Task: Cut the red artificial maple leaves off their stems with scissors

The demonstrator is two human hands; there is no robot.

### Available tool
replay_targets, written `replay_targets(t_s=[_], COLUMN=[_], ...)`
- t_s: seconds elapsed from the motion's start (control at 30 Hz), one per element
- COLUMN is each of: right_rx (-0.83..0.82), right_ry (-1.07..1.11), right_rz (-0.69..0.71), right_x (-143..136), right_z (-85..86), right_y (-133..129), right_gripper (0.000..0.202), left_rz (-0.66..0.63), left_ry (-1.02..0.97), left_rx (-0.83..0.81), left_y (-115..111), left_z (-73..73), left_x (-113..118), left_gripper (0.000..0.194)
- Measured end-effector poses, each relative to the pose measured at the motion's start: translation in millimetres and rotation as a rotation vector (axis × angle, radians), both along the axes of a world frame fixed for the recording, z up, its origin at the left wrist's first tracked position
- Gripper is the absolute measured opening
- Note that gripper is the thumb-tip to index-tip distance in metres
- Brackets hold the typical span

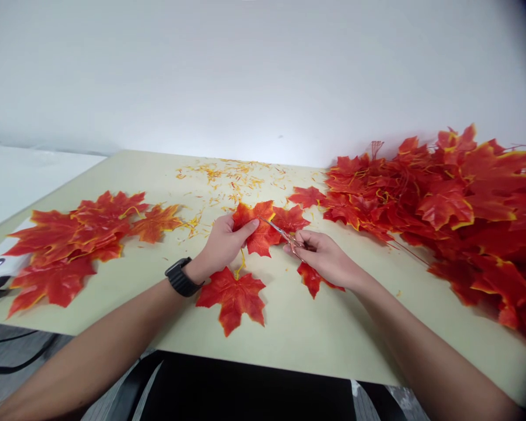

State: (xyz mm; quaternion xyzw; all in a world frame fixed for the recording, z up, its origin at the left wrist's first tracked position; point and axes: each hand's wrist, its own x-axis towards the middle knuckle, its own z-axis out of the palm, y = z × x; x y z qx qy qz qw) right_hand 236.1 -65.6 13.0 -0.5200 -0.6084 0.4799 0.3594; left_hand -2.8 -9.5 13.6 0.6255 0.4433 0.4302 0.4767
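Observation:
My left hand [228, 240], with a black watch [183, 276] on its wrist, pinches a red artificial maple leaf [263, 237] between thumb and fingers above the middle of the table. In my right hand [326, 255] is a pair of small scissors [290, 240] with copper-coloured handles. Their blades point left and lie at the leaf's upper right edge; whether they are parted I cannot tell. Below my left hand a second maple leaf [234, 299] lies with a yellow stem. Another leaf [313, 279] is partly hidden under my right hand, and one more [291, 219] sits behind the scissors.
A large heap of red maple leaves [447, 210] covers the table's right side. At the left lies a smaller pile [81, 234], partly over a white power strip [4, 263] with a black plug. Thin orange and yellow trimmings [234, 181] are scattered toward the wall.

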Motion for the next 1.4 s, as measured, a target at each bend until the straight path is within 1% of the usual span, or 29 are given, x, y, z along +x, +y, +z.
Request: replay_targets(t_s=[0.2,0.47,0.57,0.67,0.8,1.0,1.17,1.4], right_rx=[0.004,0.043,0.052,0.040,0.075,0.099,0.120,0.191], right_ry=[0.020,0.012,0.025,0.083,0.056,0.013,0.031,-0.092], right_rz=[-0.002,-0.011,-0.029,-0.032,-0.050,-0.047,-0.047,-0.047], right_x=[-0.3,-1.6,-3.5,-5.1,-5.6,-6.4,-6.0,-3.8], right_z=[0.4,-2.1,-2.6,-3.6,-3.7,-1.0,-2.9,-4.3], right_y=[-0.4,-0.3,-0.9,-1.4,-1.4,-2.0,-1.3,-0.5], right_gripper=[0.052,0.054,0.054,0.055,0.052,0.045,0.040,0.033], left_rz=[-0.001,-0.045,-0.084,-0.107,-0.110,-0.110,-0.129,-0.224], left_ry=[-0.033,-0.177,-0.229,-0.242,-0.278,-0.338,-0.293,-0.303], left_rx=[-0.021,-0.114,-0.117,-0.077,-0.065,-0.153,-0.154,-0.200], left_y=[-1.0,-1.9,-2.0,-2.7,-4.1,-2.9,-2.4,-0.8], left_z=[-0.9,-3.1,-2.3,-1.5,-1.1,-0.1,4.0,3.8], left_x=[0.4,2.0,2.5,3.4,4.3,2.4,1.6,0.0], left_gripper=[0.047,0.033,0.035,0.040,0.038,0.025,0.021,0.031])
